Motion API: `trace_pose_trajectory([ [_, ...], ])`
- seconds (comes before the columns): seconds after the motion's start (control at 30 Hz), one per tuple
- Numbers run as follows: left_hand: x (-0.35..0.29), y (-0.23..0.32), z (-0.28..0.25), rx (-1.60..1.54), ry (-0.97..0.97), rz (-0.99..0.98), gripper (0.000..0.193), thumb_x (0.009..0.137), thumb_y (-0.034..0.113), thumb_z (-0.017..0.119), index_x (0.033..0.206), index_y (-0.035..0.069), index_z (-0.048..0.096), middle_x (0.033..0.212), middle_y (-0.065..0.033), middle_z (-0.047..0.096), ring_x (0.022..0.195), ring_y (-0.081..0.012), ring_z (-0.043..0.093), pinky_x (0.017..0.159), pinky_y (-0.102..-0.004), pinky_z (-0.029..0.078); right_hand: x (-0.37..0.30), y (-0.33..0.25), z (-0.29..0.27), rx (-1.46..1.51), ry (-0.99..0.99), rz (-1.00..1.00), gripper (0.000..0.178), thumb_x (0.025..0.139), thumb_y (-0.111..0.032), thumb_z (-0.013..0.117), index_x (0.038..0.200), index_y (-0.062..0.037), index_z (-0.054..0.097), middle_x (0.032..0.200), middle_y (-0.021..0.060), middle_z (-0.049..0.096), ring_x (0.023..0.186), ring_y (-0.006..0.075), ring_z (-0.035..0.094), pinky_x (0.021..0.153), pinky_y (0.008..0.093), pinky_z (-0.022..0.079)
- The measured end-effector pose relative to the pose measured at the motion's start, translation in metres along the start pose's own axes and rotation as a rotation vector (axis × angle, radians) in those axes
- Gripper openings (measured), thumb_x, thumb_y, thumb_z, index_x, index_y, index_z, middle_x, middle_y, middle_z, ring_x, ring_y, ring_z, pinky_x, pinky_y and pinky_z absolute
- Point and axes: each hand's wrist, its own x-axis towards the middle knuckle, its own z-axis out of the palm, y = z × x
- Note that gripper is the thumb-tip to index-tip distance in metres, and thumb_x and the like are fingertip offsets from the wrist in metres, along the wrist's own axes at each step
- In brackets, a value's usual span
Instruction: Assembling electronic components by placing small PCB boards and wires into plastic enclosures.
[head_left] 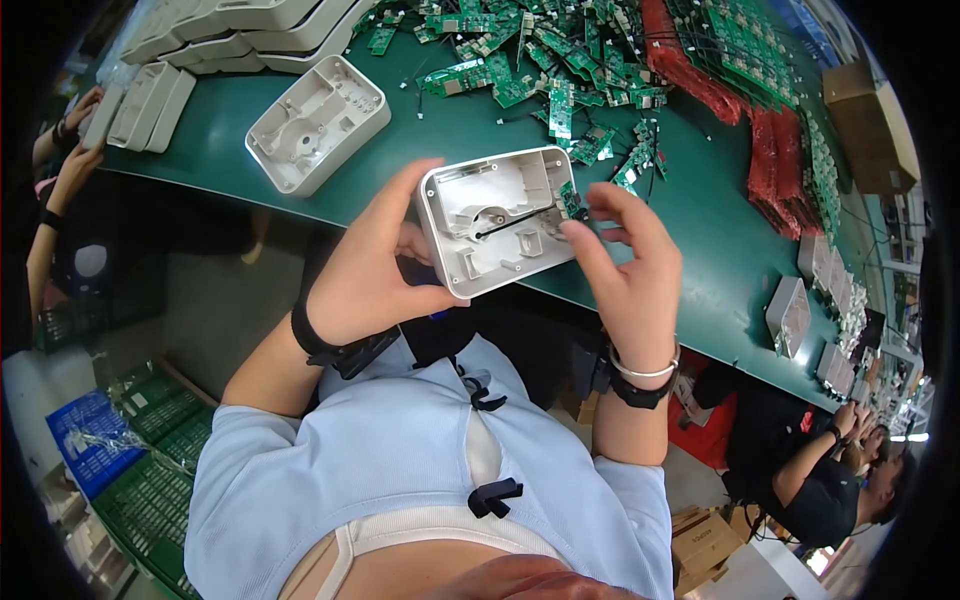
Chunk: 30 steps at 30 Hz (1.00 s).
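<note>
My left hand [375, 262] grips a white plastic housing [490, 185] by its left end and holds it up, open side toward me, at the table's front edge. At the housing's right end, my right hand [632, 245] pinches a small green circuit board [570, 200]. That board sits at the inner right wall, partly hidden by my fingers. From it a black wire [517, 222] runs left across the inside of the housing. A second white housing [318, 125] lies open side up on the green table [420, 130], beyond my left hand.
A heap of loose green circuit boards [560, 60] covers the far middle. Red bubble wrap [775, 165] with more boards lies at right. Stacked white housings [225, 35] stand far left. Co-workers' hands [75, 165] show at left; a person [820, 480] sits at right.
</note>
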Motion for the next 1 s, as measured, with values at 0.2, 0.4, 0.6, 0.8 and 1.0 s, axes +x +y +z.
trace_pose_trajectory([
  [0.2, 0.002, -0.003, 0.003, 0.017, 0.024, 0.140, 0.111, 0.072, 0.004, 0.095, 0.162, 0.001, 0.031, 0.147, -0.0187, 0.052, 0.124, -0.0259, 0.068, 0.101, -0.0382, 0.057, -0.006, -0.017, -0.001, 0.040, 0.005, -0.060, 0.035, 0.084, 0.001, 0.084, 0.118, -0.0011, 0.075, 0.108, 0.0113, 0.076, 0.098, 0.0226, 0.072, 0.085, 0.0348, 0.058],
  [0.4, -0.004, -0.008, 0.012, 0.048, 0.018, 0.173, 0.111, 0.074, 0.002, 0.091, 0.164, 0.002, 0.026, 0.150, -0.0181, 0.048, 0.136, -0.0284, 0.059, 0.114, -0.0420, 0.049, -0.016, -0.029, -0.002, -0.007, -0.253, -0.441, 0.034, 0.075, 0.004, 0.083, 0.108, -0.0054, 0.079, 0.100, 0.0084, 0.074, 0.091, 0.0271, 0.068, 0.082, 0.0370, 0.055],
  [0.6, -0.004, -0.007, 0.011, 0.038, -0.029, 0.167, 0.113, 0.074, -0.001, 0.087, 0.165, 0.004, 0.021, 0.150, -0.0173, 0.047, 0.137, -0.0291, 0.059, 0.113, -0.0414, 0.049, -0.022, -0.015, -0.002, 0.171, -0.366, -0.396, 0.036, 0.072, 0.006, 0.080, 0.105, -0.0077, 0.080, 0.099, 0.0067, 0.073, 0.088, 0.0251, 0.066, 0.080, 0.0364, 0.052],
  [0.8, 0.000, -0.013, 0.010, 0.029, -0.103, 0.244, 0.116, 0.073, -0.004, 0.085, 0.167, 0.007, 0.017, 0.151, -0.0161, 0.047, 0.137, -0.0289, 0.060, 0.111, -0.0409, 0.050, -0.026, -0.010, -0.001, 0.358, -0.407, -0.231, 0.030, 0.073, 0.005, 0.079, 0.100, -0.0071, 0.079, 0.102, 0.0056, 0.073, 0.092, 0.0247, 0.066, 0.082, 0.0357, 0.051],
  [1.0, 0.003, -0.016, 0.011, -0.122, -0.098, 0.183, 0.118, 0.074, -0.004, 0.085, 0.168, 0.010, 0.015, 0.152, -0.0160, 0.049, 0.136, -0.0280, 0.061, 0.108, -0.0414, 0.053, -0.023, -0.008, -0.002, 0.388, -0.463, -0.254, 0.023, 0.075, 0.002, 0.080, 0.097, -0.0060, 0.079, 0.108, 0.0067, 0.072, 0.095, 0.0240, 0.065, 0.081, 0.0353, 0.051],
])
